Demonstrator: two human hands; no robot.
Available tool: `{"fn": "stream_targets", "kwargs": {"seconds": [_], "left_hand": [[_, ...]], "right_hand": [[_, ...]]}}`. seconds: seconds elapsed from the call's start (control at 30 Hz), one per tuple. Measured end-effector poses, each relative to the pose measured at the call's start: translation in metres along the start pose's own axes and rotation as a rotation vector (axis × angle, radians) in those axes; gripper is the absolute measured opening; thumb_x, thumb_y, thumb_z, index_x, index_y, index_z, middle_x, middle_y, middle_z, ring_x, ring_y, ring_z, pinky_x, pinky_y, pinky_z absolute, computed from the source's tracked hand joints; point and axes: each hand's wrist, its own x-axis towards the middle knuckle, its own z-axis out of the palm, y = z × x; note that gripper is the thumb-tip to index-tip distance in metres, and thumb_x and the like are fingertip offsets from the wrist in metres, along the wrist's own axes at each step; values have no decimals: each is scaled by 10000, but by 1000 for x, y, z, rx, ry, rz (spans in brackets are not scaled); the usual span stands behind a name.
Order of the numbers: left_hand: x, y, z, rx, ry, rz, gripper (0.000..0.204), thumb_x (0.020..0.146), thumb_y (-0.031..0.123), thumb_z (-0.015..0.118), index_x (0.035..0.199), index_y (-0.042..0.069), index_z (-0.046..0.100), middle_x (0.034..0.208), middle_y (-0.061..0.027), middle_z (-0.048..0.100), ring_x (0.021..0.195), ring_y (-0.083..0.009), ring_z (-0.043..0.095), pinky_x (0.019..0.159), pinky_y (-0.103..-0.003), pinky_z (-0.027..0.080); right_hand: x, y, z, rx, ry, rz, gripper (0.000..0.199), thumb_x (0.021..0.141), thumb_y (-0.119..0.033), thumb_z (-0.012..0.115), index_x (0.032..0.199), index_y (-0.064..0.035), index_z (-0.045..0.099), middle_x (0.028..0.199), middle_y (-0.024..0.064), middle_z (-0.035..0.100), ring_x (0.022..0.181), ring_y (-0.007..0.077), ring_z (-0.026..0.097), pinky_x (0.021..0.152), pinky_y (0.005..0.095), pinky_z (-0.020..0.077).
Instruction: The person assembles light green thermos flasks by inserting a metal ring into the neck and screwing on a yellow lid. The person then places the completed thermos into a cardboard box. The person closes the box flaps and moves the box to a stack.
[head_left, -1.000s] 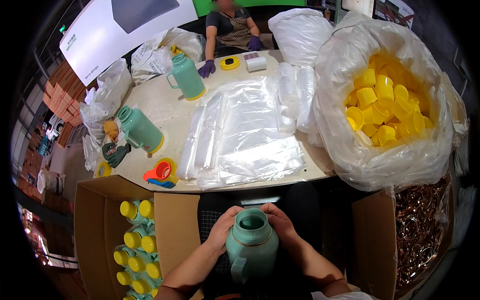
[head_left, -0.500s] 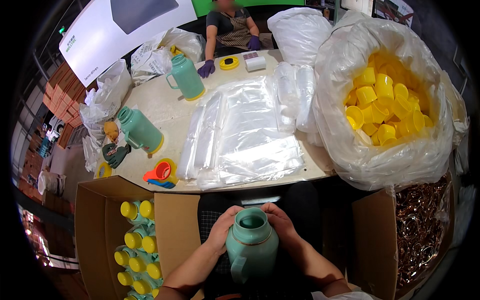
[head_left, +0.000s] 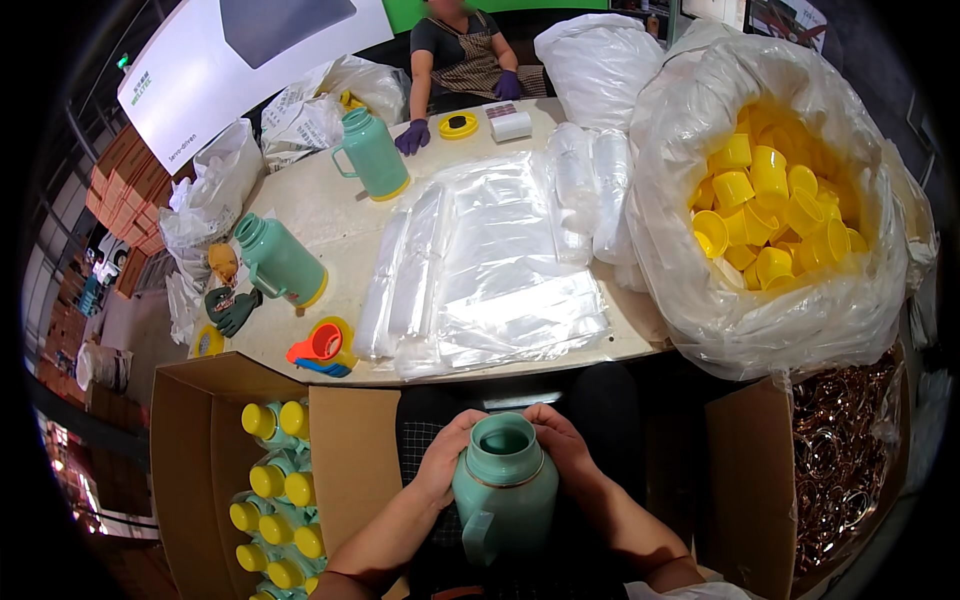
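A pale cream, flat-topped bench point(head_left: 340, 225) carries a broad stack of clear, flat plastic bags point(head_left: 515, 270) across its middle, with clear plastic rolls point(head_left: 575, 185) at the stack's far right. A mint-green handled flask with a yellow base point(head_left: 378, 160) stands on the far left; a second mint-green flask point(head_left: 283, 262) stands nearer, beside a dark green glove point(head_left: 232, 312). An orange-red plastic ring point(head_left: 325, 341) sits at the near left edge. Far off lie a yellow disc with a black centre point(head_left: 459, 125) and a small white box point(head_left: 512, 124).
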Motion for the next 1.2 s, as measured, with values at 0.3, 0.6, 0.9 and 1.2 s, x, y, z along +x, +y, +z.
{"fn": "stream_targets", "kwargs": {"seconds": [0.3,0.6,0.9,1.2], "left_hand": [[2,-3,-3,-37,-18,2,160,1011,126,526,1102,11,587,1001,-60,660,889,-104,639,808,-244,525],[5,-5,5,-27,38,33,146,1013,132,514,1081,26,587,998,-60,651,906,-108,627,811,-251,512],[3,-9,5,18,28,36,180,1027,190,481,1087,41,563,1004,-55,637,914,-124,617,834,-276,506],[-11,-37,7,191,62,54,510,1088,417,292,1393,40,451,1320,-118,549,1200,-200,543,1063,-359,420]], "right_hand": [[0,1,1,-11,21,-12,82,995,-132,569,1026,-58,585,926,23,644,831,80,599,751,221,484],[5,-22,3,-175,-66,-169,264,958,-176,621,1165,-25,559,1035,50,642,940,122,618,830,265,506],[-17,-64,43,-841,-156,-275,631,756,-162,856,1285,-52,530,1099,57,643,1002,131,623,866,287,516],[-24,-58,29,-782,-8,-335,545,810,-192,834,1246,-59,535,1040,64,672,935,129,638,838,285,524]]}}
